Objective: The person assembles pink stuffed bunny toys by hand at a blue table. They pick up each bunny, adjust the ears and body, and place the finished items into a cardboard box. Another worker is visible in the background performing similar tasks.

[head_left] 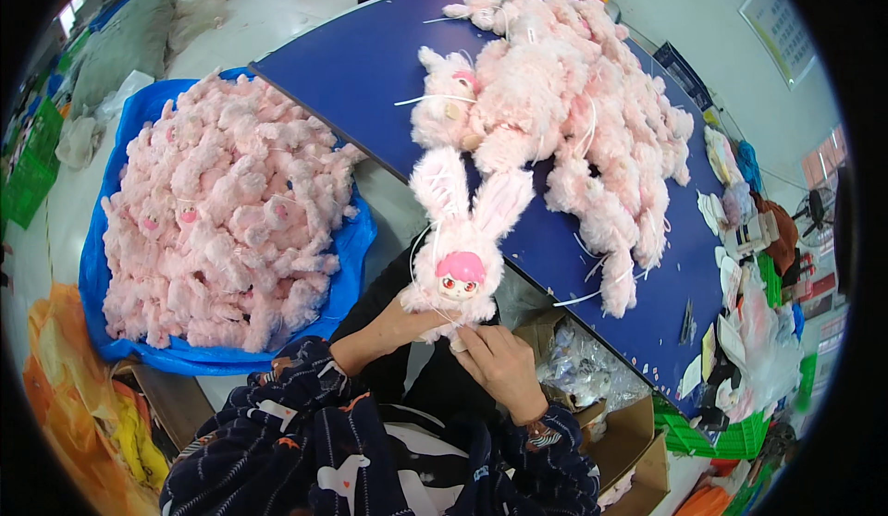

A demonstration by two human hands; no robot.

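Observation:
A pink plush bunny doll (474,246) with long upright ears faces up in front of me, over my lap and close to the table's edge. It has a smooth doll face with a bright pink fringe and red eyes. My left hand (400,324) is closed around the doll's lower left side. At its lower edge, the fingers of my right hand (504,366) pinch a pale bit, partly hidden by the fingertips. A thin white cord hangs along the doll's left side.
On the blue table (347,81) lies a large heap of pink plush bunnies (536,81) with white cords. To the left, a blue-lined container (92,280) is piled with more pink plush (222,211). Cardboard boxes (638,442) stand low on the right, near scissors (686,322) on the table.

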